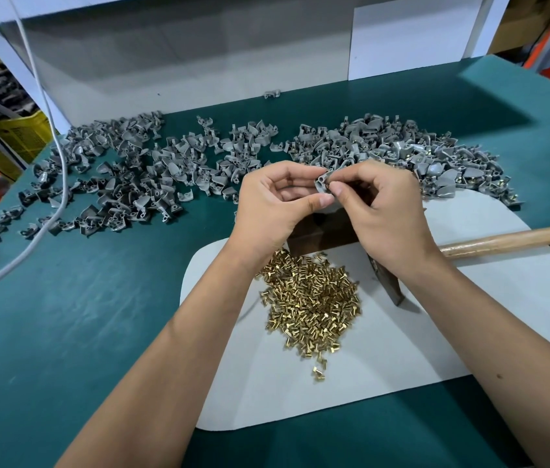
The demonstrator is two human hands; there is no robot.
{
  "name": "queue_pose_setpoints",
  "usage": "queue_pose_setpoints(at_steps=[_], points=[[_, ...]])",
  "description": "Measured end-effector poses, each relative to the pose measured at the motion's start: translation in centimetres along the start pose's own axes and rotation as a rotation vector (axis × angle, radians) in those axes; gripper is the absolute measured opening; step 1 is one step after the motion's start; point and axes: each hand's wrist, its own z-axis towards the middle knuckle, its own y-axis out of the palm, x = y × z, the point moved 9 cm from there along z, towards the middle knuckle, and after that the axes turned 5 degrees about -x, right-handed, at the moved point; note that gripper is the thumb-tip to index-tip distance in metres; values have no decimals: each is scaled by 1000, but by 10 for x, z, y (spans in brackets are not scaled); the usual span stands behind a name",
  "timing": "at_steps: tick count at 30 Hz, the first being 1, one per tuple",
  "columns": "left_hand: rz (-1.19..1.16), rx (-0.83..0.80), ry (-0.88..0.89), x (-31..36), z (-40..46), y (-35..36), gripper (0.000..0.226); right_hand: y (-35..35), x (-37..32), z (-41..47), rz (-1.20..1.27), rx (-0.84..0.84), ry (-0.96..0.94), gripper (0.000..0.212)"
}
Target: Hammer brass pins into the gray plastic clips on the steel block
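My left hand (275, 204) pinches a gray plastic clip (321, 182) between thumb and fingers, held above the dark steel block (321, 231). My right hand (381, 211) pinches a small brass pin (329, 186) at the clip's hole. Most of the steel block is hidden under both hands. A heap of brass pins (314, 298) lies on the white mat (368, 349) below my wrists. The hammer lies on the mat, its wooden handle (516, 239) running right and its metal head (390, 288) partly under my right wrist.
A wide pile of bare gray clips (125, 177) covers the green table (64, 315) at left. A pile of clips with brass in them (412, 153) sits at back right. A white cable (47, 211) crosses the left side. A white wall stands behind.
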Motion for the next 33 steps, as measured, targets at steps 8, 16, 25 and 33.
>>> queue_pose_setpoints(at_steps=[8,16,25,33], points=[[66,-7,32,6,0,1,37,-1,0,2,-17,-26,34,12],[145,19,43,11,-1,0,39,-2,1,2,-59,-30,52,10],[237,61,24,12,-3,4,38,-3,-11,-3,-221,26,-27,6],[257,76,12,4,-4,5,35,-1,-6,-2,-226,-2,3,8]])
